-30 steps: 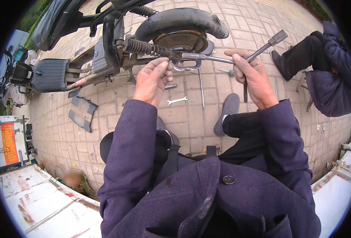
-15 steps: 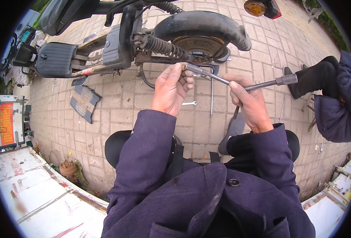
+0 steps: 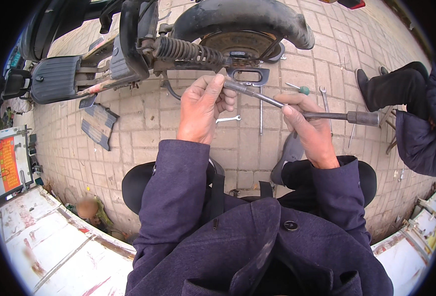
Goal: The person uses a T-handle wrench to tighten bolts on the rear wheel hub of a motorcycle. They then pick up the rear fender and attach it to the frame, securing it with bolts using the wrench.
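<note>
A metal socket wrench (image 3: 265,98) with angled arms spans the space between my hands, above the paving. My right hand (image 3: 310,129) is closed around its middle, where the arms meet. One socket points to the right, past that hand; a third arm seems to run downward below it. My left hand (image 3: 198,109) is closed at the other socket's open end, thumb against bent fingers. Whatever small piece it may pinch there is hidden. Just beyond my hands is the scooter's rear wheel (image 3: 242,22), with a coil-spring shock absorber (image 3: 188,51) beside it.
On the paving lie an open-ended spanner (image 3: 229,119), a long thin rod (image 3: 261,116), a green-handled screwdriver (image 3: 303,90), another spanner (image 3: 325,106) and a dark plastic panel (image 3: 99,126). A seated person's legs (image 3: 395,91) are at right. White scuffed panels (image 3: 45,232) flank me behind.
My view has shifted, so the scooter appears farther left and higher. The wrench has swung slightly, its right socket now lower in view. The screwdriver and second spanner have come into sight.
</note>
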Motion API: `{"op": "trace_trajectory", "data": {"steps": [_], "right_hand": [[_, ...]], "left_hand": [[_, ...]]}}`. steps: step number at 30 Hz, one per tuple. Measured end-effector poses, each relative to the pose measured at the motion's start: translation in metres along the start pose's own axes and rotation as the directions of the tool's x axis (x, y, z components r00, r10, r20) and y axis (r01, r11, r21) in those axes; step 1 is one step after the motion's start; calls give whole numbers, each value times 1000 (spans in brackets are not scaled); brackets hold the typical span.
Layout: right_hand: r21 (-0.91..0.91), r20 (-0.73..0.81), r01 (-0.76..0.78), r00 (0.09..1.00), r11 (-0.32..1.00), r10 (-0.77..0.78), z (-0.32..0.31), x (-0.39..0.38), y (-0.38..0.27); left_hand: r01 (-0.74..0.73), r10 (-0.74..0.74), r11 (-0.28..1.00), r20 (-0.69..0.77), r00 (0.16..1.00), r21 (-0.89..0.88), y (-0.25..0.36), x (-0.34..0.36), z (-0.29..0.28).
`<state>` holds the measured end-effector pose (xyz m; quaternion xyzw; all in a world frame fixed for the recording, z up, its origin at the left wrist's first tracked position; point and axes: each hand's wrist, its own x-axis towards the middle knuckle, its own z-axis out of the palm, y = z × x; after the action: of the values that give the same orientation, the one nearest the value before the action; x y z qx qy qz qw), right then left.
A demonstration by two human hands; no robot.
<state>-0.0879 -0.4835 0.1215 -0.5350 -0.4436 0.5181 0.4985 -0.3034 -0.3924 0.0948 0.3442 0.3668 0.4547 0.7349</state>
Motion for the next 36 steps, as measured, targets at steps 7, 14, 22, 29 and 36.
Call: {"op": "trace_trajectory", "data": {"steps": [7,14,22,29,36], "right_hand": [[129,236,-242,949,962,207,6,-7,14],[-7,62,-257,965,967,256,49,-14,100],[1,-161,-172,972,985,170,43,25,144],[27,-198,-172,965,985,174,46,54,143],[-22,-196,-161,968,987,154,49,58,149]], "left_hand": [[26,-27,999,-31,999,-36,-18,-5,-4],[216,-275,942,-225,935,-257,-84,32,-19],[245,-343,911,-283,896,-332,-132,107,-4],[233,-374,829,-194,907,-509,-133,140,2],[188,-353,823,-223,909,-537,-136,141,-3]]}}
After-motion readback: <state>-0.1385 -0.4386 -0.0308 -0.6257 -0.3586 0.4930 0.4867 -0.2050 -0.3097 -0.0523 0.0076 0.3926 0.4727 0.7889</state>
